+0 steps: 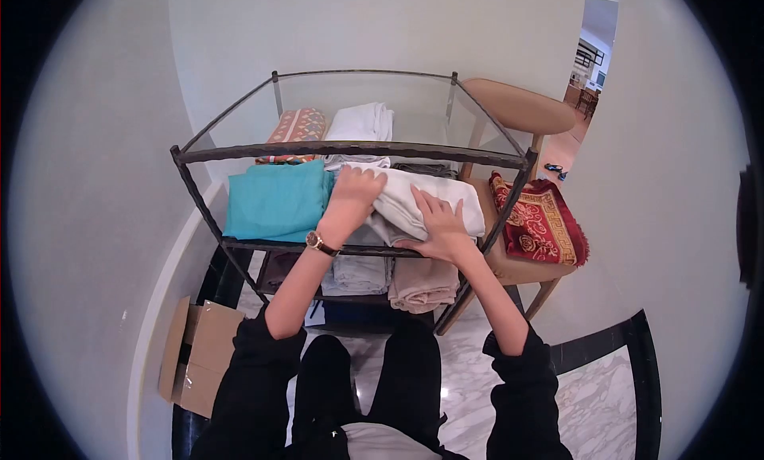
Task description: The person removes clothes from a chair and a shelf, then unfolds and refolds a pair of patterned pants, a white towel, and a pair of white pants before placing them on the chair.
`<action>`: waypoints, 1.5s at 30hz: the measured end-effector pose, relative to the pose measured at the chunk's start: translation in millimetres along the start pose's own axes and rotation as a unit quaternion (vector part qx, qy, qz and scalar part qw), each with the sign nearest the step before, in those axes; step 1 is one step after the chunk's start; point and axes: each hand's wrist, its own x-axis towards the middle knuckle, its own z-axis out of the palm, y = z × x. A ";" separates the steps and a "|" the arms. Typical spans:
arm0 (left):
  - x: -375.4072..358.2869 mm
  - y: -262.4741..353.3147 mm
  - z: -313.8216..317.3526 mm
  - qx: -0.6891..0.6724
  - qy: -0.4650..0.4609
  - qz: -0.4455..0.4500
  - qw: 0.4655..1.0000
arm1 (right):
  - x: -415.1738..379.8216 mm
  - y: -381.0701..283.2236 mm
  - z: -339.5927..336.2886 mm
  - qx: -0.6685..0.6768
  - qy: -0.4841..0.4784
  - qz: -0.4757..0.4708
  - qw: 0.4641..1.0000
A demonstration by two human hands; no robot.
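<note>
A folded white cloth [450, 191] lies on the upper shelf, below the glass top of a dark metal rack [350, 149]. My left hand [356, 196], with a watch on its wrist, is closed on the cloth's left edge. Across its front right part my right hand [439, 228] lies with fingers spread, thumb stretched toward the shelf's front edge. Left of my left hand sits a folded turquoise cloth [278, 201]. Behind are a white folded cloth [362, 124] and a patterned orange one [298, 126].
Folded pale blue cloth [356, 274] and beige cloth [424, 285] fill the lower shelf. At the right stands a wooden chair [517, 110] bearing a red and gold fringed textile [541, 221]. An opened cardboard box [211, 352] is on the floor at left, near the wall.
</note>
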 end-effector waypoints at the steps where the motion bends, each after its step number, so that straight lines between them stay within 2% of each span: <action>1: 7.6 3.0 -1.8 0.017 0.004 0.003 1.000 | 0.4 -3.3 -1.7 0.001 -0.006 0.014 1.000; 3: 9.2 11.9 -13.5 -0.009 0.002 -0.007 1.000 | 1.3 -8.1 -7.4 0.003 -0.016 0.041 0.999; 4: 7.9 15.5 -17.5 -0.021 0.001 -0.011 1.000 | 1.3 -3.9 -2.8 -0.008 -0.017 0.022 1.000; 5: -0.3 16.1 -17.9 -0.058 0.048 -0.001 0.997 | 0.4 4.6 6.2 -0.020 -0.019 0.003 1.000; 8: -12.6 27.3 -41.9 -0.066 -0.084 -0.068 0.992 | -6.9 15.6 -4.0 0.010 -0.026 -0.059 0.998; 11: -38.2 42.8 -84.9 -0.119 -0.019 -0.063 0.991 | -16.4 3.3 -31.6 0.056 -0.065 -0.094 0.992; 12: -44.8 47.2 -103.6 -0.137 -0.018 -0.070 0.988 | -22.4 -4.5 -43.2 0.068 -0.084 -0.099 0.989; 15: -62.6 55.2 -157.3 -0.194 -0.049 -0.074 0.977 | -51.4 -34.0 -78.8 0.139 -0.076 -0.150 0.976; 16: -68.3 56.0 -170.3 -0.237 -0.033 -0.060 0.969 | -60.8 -42.9 -86.6 0.150 -0.062 -0.166 0.973; 18: -74.6 52.0 -193.2 -0.302 -0.104 -0.031 0.947 | -74.6 -62.4 -124.0 0.164 -0.150 -0.149 0.964; 21: -68.6 47.8 -201.6 -0.402 -0.254 -0.016 0.879 | -82.9 -63.7 -159.4 0.212 -0.317 -0.130 0.915; 24: -70.1 52.5 -161.2 -0.522 -0.290 -0.033 0.801 | -104.0 -37.7 -148.3 0.297 -0.427 -0.120 0.846; 25: -76.0 50.1 -146.9 -0.538 -0.277 -0.029 0.795 | -113.2 -29.8 -151.0 0.325 -0.441 -0.105 0.830; 28: -100.8 35.9 -114.7 -0.399 -0.058 -0.089 0.911 | -138.4 4.4 -165.3 0.388 -0.481 -0.045 0.785; 29: -112.9 25.3 -108.5 -0.331 -0.069 -0.147 0.929 | -147.2 18.9 -172.2 0.397 -0.495 -0.012 0.773; 31: -139.4 9.7 -93.9 -0.183 -0.064 -0.244 0.950 | -168.8 61.4 -181.4 0.459 -0.414 0.004 0.786; 32: -152.0 1.9 -87.2 -0.126 -0.064 -0.281 0.949 | -172.7 83.2 -196.8 0.430 -0.428 0.058 0.793; 34: -173.1 -7.1 -80.7 -0.132 -0.051 -0.302 0.943 | -180.2 111.0 -227.1 0.433 -0.334 0.126 0.828; 36: -187.4 -10.0 -78.2 -0.159 -0.041 -0.319 0.933 | -192.3 119.6 -256.0 0.480 -0.105 0.150 0.858; 38: -196.8 -7.8 -81.6 -0.208 -0.035 -0.336 0.918 | -185.9 121.1 -278.0 0.459 0.037 0.183 0.869; 40: -200.8 -4.3 -82.9 -0.217 -0.008 -0.359 0.908 | -138.9 174.5 -298.3 0.354 -0.061 0.300 0.884; 42: -208.0 -6.8 -75.3 -0.202 0.030 -0.381 0.902 | -89.6 233.6 -301.7 0.160 -0.188 0.360 0.900; 44: -207.5 -9.2 -67.2 -0.305 0.090 -0.449 0.835 | -59.8 263.4 -271.7 0.072 -0.160 0.320 0.931; 45: -213.7 -16.0 -56.9 -0.355 0.108 -0.489 0.789 | -42.5 270.1 -248.5 -0.035 -0.140 0.350 0.925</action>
